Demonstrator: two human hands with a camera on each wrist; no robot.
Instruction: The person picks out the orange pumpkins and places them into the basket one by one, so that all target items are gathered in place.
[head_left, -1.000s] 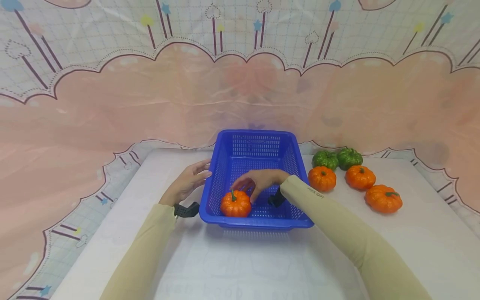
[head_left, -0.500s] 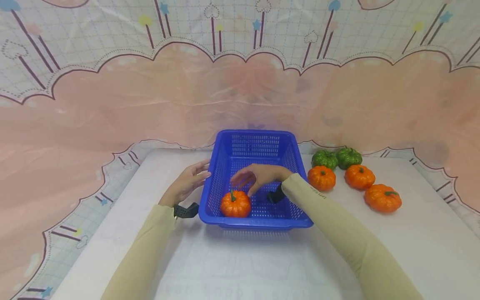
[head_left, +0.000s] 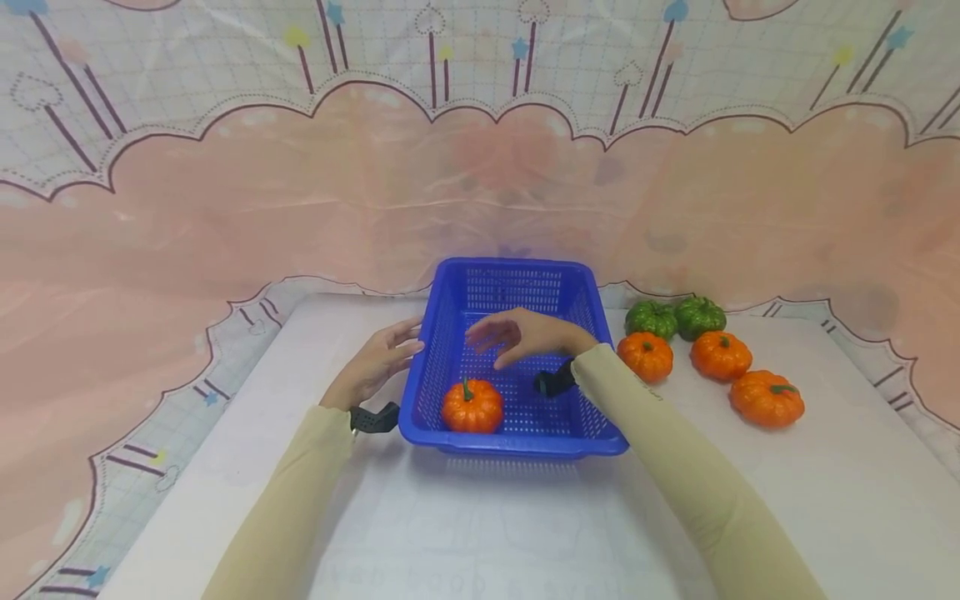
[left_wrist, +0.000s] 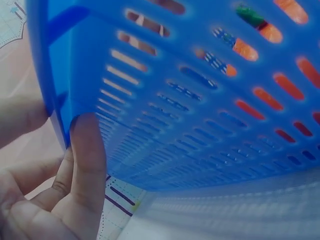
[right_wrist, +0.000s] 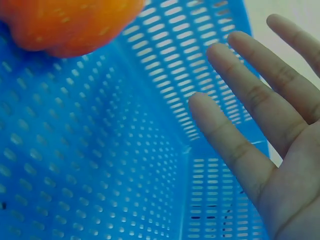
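In the head view a blue perforated plastic basket (head_left: 514, 446) stands on the white table. One small orange pumpkin (head_left: 472, 407) with a green stem sits in its front left corner. My right hand (head_left: 525, 337) hovers over the inside of the basket, behind and right of that pumpkin. Its fingers are spread and relaxed, with nothing held, as the right wrist view shows. My left hand (head_left: 378, 362) is at the basket's left side, fingers loosely extended. Seen from the left wrist, its fingertips (left_wrist: 87, 132) touch the outer wall below the rim.
Right of the basket lie several more pumpkins: two green ones (head_left: 700, 318) at the back, and orange ones nearer, including a front one (head_left: 767, 399) with its stem pointing right. A patterned pink and white cloth (head_left: 480, 192) hangs behind the table (head_left: 480, 533).
My right hand has let go of the orange pumpkin and risen away from it, back and slightly right. The pumpkin stays in the corner. The left hand has hardly moved.
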